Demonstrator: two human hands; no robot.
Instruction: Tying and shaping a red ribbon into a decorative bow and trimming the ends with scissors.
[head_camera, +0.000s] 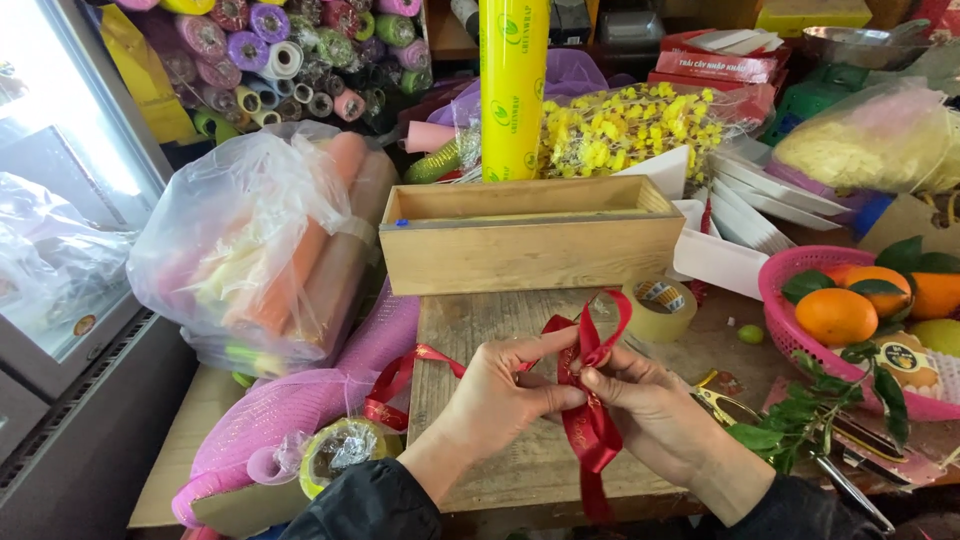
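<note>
- Ribbon (590, 425), red with gold print, sits pinched between both hands above a wooden board (480, 330); one loop stands up past the fingertips.
- Left hand (500, 395) grips the ribbon's knot with thumb and forefinger.
- Right hand (650, 405) clasps the same ribbon, fingers curled around it.
- Beyond the fingers lies a wooden box (530, 240); a tape roll (660, 308) sits just right of the loop.

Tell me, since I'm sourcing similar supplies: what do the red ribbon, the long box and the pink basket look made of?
Red ribbon: likely satin fabric, glossy, folds softly. Long box: bare wood, visible grain, matte. Pink basket: probably moulded plastic, uniform perforated wall.
</note>
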